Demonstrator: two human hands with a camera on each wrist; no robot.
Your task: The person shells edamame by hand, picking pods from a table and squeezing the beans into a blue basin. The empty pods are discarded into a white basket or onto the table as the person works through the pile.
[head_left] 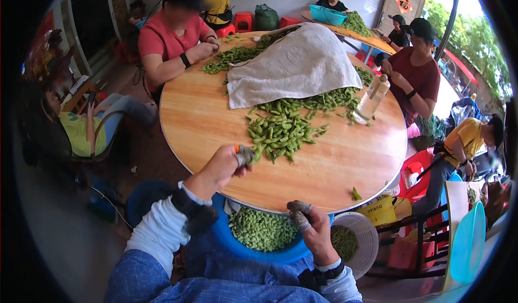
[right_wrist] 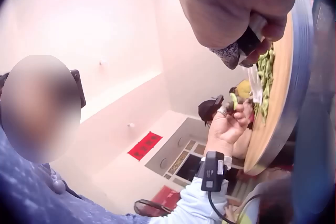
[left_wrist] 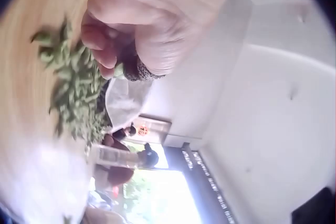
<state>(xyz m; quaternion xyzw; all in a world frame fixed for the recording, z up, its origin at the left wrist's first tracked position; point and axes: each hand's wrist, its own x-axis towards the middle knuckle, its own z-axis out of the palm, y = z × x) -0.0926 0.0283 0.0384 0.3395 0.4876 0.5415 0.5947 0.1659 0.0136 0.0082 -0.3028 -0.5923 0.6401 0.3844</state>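
My left hand [head_left: 218,168], with grey covers on its fingertips, pinches a green soybean pod [right_wrist: 234,100] above the near edge of the round wooden table [head_left: 216,133]. In the left wrist view its fingers and thumb close around a bit of green. A pile of green pods [head_left: 280,133] lies on the table just beyond this hand. My right hand [head_left: 318,238] hovers over the right rim of a blue tub [head_left: 291,254]. Its fingers are loosely bent, with grey covers on the thumb and a finger, and no pod shows in it. Pale shelled beans [head_left: 261,228] fill the tub.
A grey cloth [head_left: 291,65] covers more pods at the table's centre. A clear bottle [head_left: 372,100] stands right of it. One loose pod [head_left: 356,194] lies near the right edge. Below it stands a white basket [head_left: 364,225] with pods or husks. Other people sit around the table.
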